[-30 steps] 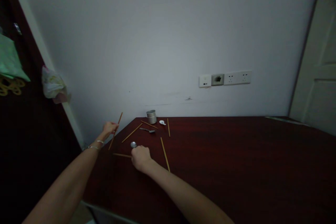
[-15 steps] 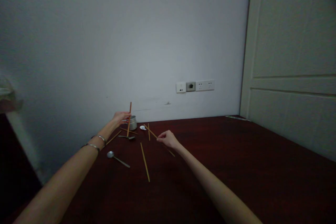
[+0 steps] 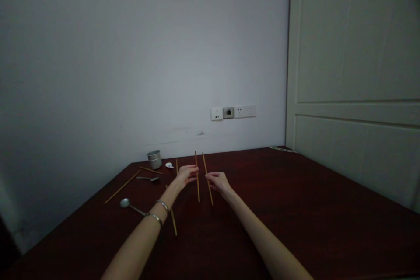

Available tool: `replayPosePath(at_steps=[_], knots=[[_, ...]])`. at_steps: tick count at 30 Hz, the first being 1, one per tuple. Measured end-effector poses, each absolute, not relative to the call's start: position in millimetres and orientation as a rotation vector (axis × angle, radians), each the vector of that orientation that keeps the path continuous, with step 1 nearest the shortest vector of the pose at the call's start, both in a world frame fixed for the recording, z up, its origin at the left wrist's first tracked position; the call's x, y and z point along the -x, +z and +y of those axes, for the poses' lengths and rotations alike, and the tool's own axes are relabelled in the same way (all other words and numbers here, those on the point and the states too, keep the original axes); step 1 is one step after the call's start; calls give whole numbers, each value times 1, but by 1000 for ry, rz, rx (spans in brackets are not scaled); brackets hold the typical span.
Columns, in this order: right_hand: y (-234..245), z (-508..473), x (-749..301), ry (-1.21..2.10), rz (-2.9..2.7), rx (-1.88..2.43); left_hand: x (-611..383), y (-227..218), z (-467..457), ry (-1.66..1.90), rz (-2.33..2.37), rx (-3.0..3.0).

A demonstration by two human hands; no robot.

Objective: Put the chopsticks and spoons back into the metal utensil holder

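Note:
My left hand (image 3: pixel 186 173) pinches one wooden chopstick (image 3: pixel 197 179) near its middle and holds it nearly upright above the dark red table (image 3: pixel 295 210). My right hand (image 3: pixel 218 181) pinches a second chopstick (image 3: pixel 207 180) the same way, a few centimetres to the right. The two sticks stand almost parallel between my hands. Two thin bracelets (image 3: pixel 159 210) circle my left wrist.
More chopsticks lie loose on the table: one at the left edge (image 3: pixel 122 187), one under my left forearm (image 3: pixel 173 222), others near the back. Two metal spoons (image 3: pixel 128 204) (image 3: pixel 148 178), a small white dish (image 3: pixel 169 165) and a metal cup (image 3: pixel 154 159) sit by the wall. A door stands at right.
My left hand swung right with its chopstick and my right hand lifted a chopstick off the table, so both sticks now stand side by side. The camera turned right.

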State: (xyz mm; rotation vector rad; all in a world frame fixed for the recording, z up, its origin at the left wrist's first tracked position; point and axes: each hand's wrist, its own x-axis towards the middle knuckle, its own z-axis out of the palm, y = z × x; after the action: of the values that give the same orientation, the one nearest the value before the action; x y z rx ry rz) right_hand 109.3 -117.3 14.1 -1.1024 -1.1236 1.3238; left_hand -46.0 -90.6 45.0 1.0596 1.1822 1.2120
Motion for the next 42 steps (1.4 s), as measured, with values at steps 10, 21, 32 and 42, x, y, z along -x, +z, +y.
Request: replayPosePath(at_steps=[10, 21, 32, 42], knots=[[6, -119, -101, 1393, -1112, 1063, 34, 27, -97, 1188, 1139, -1035], [13, -128, -105, 1419, -1100, 1134, 23, 15, -96, 1188, 1116, -1001], [15, -132, -107, 1473, -1059, 1222, 20, 18, -107, 1164, 1230, -1061], [14, -133, -101, 1440, -1084, 1223, 19, 47, -92, 960, 1574, -1465]])
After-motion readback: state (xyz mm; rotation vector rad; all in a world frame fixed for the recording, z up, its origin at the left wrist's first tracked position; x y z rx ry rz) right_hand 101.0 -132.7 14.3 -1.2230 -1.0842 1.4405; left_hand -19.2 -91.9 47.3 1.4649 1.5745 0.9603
